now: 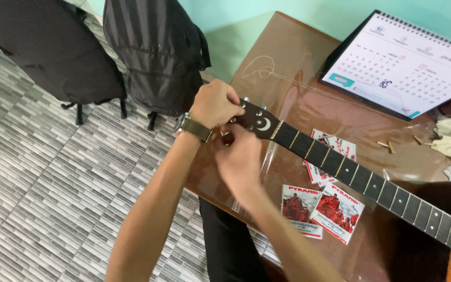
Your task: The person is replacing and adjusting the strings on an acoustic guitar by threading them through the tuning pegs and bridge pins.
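Lying across the person's lap and the brown glossy table (288, 68), the dark-necked acoustic guitar (361, 180) brings its headstock (254, 121) within reach of both hands. The blurred right hand (240, 156) works just under the headstock; its grip cannot be told. The left hand (216, 103), wearing a wristwatch (191, 127), curls over the headstock's far end, gripping near the tuning pegs. Beyond lie square red-and-white paper packets (319, 206) and a white desk calendar (403, 62).

Guitar (371, 183) body cut off; right hand (241, 159) blurred

Glossy dark wood is seen on the guitar headstock (257, 121). Beside it, the brown table (288, 62) is glossy under clear film; paper packets (319, 209) look shiny.
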